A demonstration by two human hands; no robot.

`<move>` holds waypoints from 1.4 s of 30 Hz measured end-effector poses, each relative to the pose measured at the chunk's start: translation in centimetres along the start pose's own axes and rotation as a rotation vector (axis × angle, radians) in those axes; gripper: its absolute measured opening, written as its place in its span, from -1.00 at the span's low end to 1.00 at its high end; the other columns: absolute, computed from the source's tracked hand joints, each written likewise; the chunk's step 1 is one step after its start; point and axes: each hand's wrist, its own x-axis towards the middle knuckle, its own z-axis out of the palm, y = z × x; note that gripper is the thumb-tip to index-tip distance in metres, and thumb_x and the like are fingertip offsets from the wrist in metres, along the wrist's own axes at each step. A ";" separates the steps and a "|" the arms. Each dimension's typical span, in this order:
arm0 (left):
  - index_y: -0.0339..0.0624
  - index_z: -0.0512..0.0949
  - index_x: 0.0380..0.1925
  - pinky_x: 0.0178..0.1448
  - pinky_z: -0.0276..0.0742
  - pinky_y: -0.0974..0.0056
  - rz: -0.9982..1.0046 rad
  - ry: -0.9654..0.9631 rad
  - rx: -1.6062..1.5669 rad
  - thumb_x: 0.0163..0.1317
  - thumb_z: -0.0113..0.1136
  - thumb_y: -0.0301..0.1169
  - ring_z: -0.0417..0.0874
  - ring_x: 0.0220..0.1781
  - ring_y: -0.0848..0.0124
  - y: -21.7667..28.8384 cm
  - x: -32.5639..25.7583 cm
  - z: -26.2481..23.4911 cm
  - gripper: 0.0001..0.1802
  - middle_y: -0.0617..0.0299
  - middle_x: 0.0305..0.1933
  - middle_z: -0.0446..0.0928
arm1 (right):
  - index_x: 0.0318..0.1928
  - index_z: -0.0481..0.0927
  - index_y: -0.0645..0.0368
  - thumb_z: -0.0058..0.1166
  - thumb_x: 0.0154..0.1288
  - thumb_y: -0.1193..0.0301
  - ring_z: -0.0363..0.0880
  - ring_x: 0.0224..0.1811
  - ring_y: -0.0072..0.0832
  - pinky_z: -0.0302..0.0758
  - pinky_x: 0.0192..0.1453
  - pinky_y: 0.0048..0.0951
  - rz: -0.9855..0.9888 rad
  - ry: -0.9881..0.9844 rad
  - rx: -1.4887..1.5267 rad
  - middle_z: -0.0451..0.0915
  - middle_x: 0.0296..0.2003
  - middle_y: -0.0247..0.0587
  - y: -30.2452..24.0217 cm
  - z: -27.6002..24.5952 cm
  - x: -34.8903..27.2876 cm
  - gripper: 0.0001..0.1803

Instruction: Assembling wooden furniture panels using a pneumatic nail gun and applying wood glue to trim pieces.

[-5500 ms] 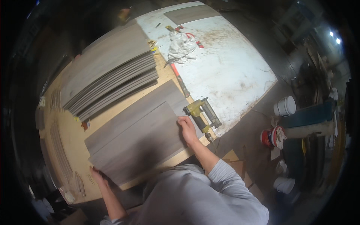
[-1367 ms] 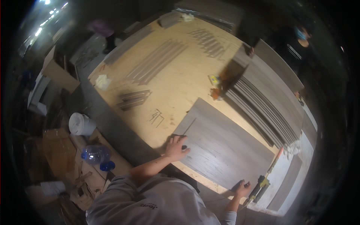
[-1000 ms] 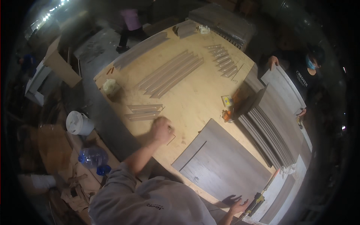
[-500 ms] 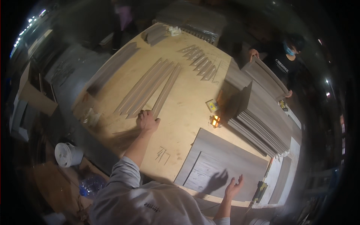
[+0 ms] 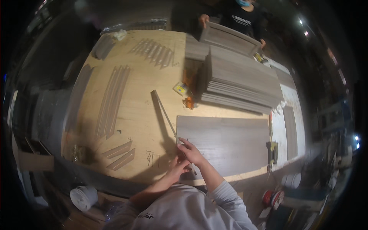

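Observation:
A long, narrow wood strip (image 5: 165,115) slants over the tabletop and the left edge of a flat grey-brown panel (image 5: 230,142). My right hand (image 5: 191,151) is closed round the strip at its lower part. Just below, my left hand (image 5: 177,168) closes on it near its lower end, its fingertips partly hidden. The strip's far end casts a shadow on the wooden worktable (image 5: 142,99). To the left lie several long strips (image 5: 113,101), and nearer me are two short mitred pieces (image 5: 120,155).
A stack of grey-brown panels (image 5: 241,84) stands back right, where a co-worker (image 5: 245,17) holds a framed panel (image 5: 230,39). Short strips (image 5: 154,53) lie at the back. A small yellow box (image 5: 180,88) and an orange tool (image 5: 189,102) sit mid-table. A white bucket (image 5: 83,198) is lower left.
My left hand has taken a strip off the table and brought it right and toward me. My right hand has come over and gripped it too. The view has turned right.

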 end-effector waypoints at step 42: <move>-0.05 0.60 0.15 0.51 0.26 -0.12 0.661 -0.053 1.928 0.04 0.55 -0.14 0.56 0.25 0.10 -3.3 14.6 19.9 -0.36 0.11 0.14 0.63 | 0.06 0.75 -0.05 0.41 0.18 0.08 0.51 0.15 -0.18 0.32 0.26 -0.11 -0.051 0.917 -0.567 0.70 -0.01 -0.27 13.5 -47.0 -7.4 -0.53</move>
